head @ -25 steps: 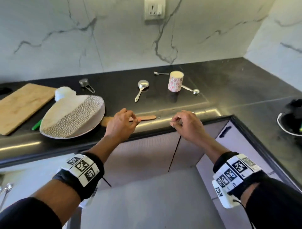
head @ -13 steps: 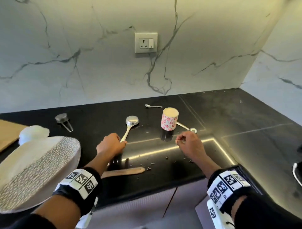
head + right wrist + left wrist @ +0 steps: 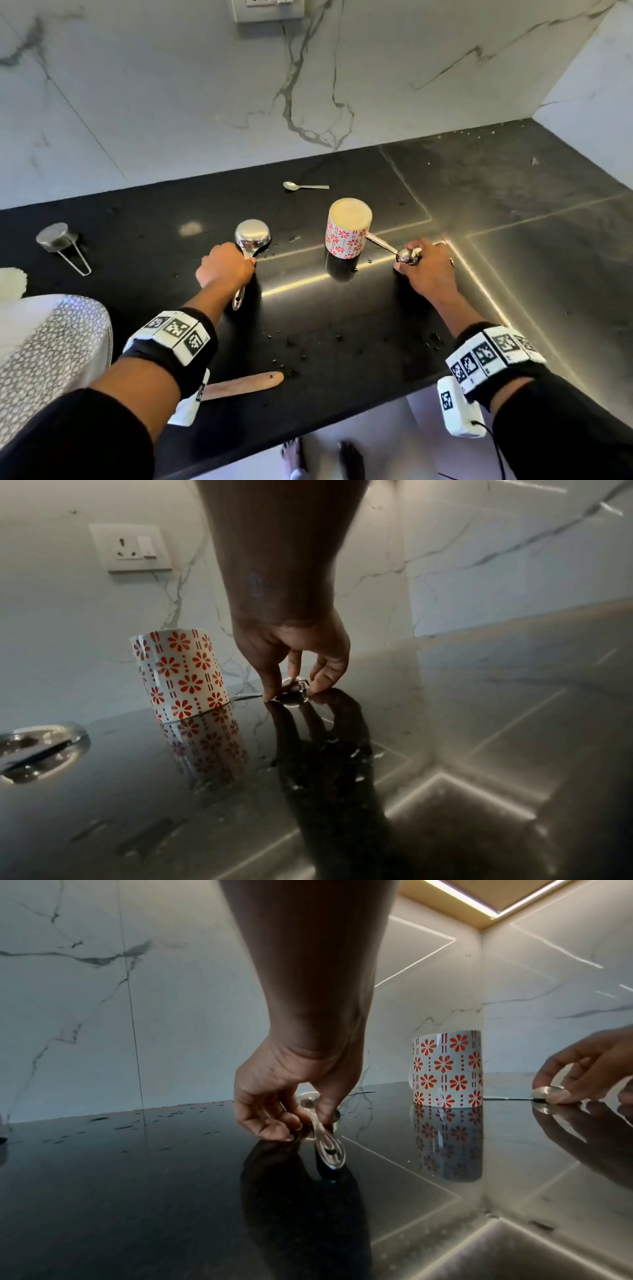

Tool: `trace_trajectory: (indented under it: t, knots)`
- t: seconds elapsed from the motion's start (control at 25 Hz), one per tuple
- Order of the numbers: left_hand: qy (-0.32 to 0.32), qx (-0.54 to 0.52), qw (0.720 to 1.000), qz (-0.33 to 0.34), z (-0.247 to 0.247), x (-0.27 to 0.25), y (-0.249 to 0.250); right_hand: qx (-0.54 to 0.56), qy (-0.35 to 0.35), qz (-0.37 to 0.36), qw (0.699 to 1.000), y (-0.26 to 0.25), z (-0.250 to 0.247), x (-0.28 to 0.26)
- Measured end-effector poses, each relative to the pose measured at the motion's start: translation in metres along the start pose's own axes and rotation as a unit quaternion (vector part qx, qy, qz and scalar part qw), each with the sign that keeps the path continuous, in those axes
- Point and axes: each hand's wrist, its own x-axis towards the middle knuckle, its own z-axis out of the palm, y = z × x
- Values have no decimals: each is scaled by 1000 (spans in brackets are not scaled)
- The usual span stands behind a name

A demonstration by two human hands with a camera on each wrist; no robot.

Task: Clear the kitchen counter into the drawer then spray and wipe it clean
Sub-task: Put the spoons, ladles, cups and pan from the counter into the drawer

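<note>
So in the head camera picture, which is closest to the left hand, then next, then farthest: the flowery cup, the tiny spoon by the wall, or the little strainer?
From the left hand:
1. Flowery cup, to its right.
2. Tiny spoon, behind, near the wall.
3. Little strainer, far to its left.

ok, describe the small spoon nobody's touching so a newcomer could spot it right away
Start at the wall socket and drop to the black counter. The teaspoon lies flat behind the floral cup, nearest the wall. It is the smallest spoon, and unlike the other two, no hand is on it.
</note>
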Motion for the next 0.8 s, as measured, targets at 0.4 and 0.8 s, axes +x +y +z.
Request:
trace_trajectory:
  t: [0.4, 0.8]
  knots:
    - [34, -35, 997, -67, 9, -51, 16, 7, -78, -24, 997, 0, -11, 3]
    - [131, -347, 928, 30, 6, -202, -50, 402, -441, -130, 792, -81, -4, -139]
